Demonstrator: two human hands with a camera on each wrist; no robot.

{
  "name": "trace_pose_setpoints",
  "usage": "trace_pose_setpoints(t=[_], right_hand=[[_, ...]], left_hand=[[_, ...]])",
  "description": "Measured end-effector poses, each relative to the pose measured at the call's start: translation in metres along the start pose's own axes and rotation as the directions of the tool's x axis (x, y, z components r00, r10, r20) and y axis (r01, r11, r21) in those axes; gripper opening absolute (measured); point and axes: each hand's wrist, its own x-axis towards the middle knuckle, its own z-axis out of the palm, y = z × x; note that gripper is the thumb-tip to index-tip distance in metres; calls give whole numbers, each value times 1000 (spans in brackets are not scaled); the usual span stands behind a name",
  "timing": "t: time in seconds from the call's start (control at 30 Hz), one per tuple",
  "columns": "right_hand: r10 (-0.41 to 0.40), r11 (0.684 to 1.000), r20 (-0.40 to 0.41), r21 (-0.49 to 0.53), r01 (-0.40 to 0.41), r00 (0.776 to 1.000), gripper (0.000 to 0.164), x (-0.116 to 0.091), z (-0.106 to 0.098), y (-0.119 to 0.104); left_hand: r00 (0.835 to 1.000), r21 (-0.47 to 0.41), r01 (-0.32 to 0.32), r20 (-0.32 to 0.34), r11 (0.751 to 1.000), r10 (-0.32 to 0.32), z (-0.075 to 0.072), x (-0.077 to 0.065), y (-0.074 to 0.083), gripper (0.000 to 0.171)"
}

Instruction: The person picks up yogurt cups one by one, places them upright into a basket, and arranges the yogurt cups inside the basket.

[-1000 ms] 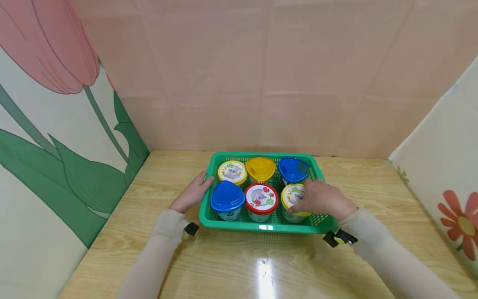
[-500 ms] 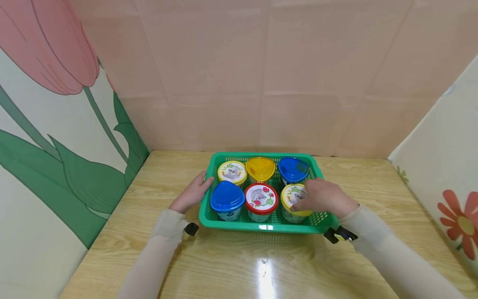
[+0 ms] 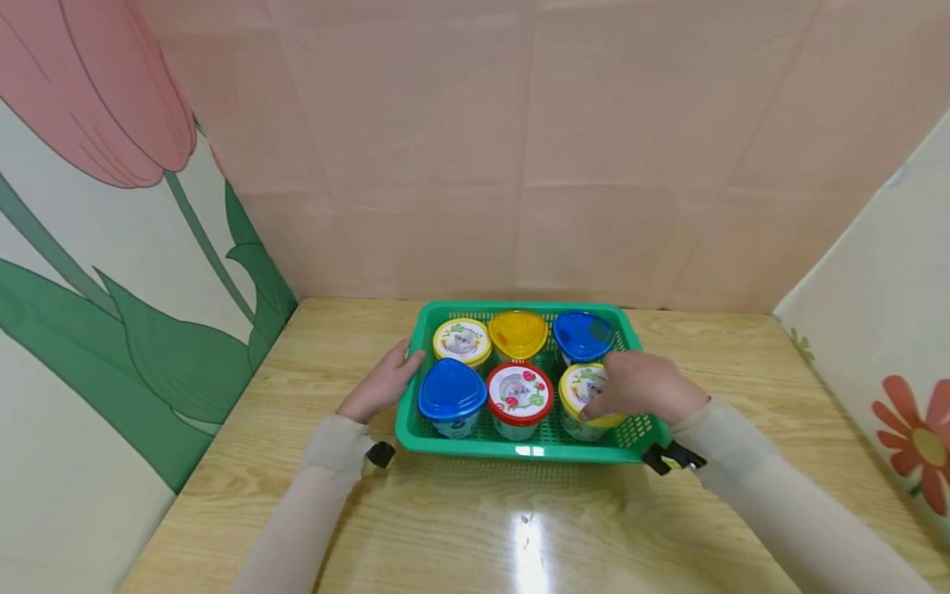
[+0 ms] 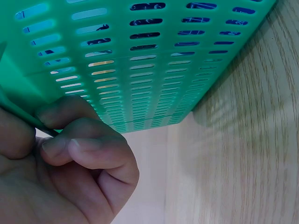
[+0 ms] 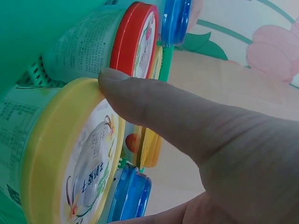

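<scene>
A green plastic basket (image 3: 530, 451) on the table holds several lidded tubs. My left hand (image 3: 383, 384) grips its left rim; in the left wrist view, the curled fingers (image 4: 93, 144) pinch the rim from outside. My right hand (image 3: 646, 388) is over the front right corner, holding a round yellow-lidded tub (image 3: 582, 388) by its lid. In the right wrist view, the thumb (image 5: 140, 95) lies at the lid's edge while the other fingers are mostly hidden. Left of that tub stands a red-lidded tub (image 3: 519, 396), then a blue-lidded one (image 3: 451, 392).
Along the basket's back row stand another yellow-and-white-lidded tub (image 3: 462, 341), an amber-lidded tub (image 3: 519, 332) and a second blue-lidded tub (image 3: 583, 334). The wooden table (image 3: 460, 520) meets a pink back wall (image 3: 519, 165), with flower-patterned walls at both sides.
The right hand has shifted very slightly at the yellow-lidded tub, its thumb a little further right on the lid. Left hand and basket stay as they were.
</scene>
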Motion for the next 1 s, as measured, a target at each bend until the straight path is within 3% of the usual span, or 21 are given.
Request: trace_pose_setpoints(t=[0.67, 0.9, 1.0], right_hand=[[18, 1000, 24, -1, -17, 1000, 74, 5, -1, 5], [5, 998, 43, 58, -7, 999, 102, -1, -8, 11], [-6, 997, 8, 72, 6, 1000, 102, -4, -14, 16]], left_hand=[[1000, 11, -14, -15, 1000, 14, 0, 2, -1, 52], [999, 31, 5, -32, 1000, -4, 1, 2, -1, 53], [999, 39, 9, -38, 999, -7, 1, 2, -2, 53]])
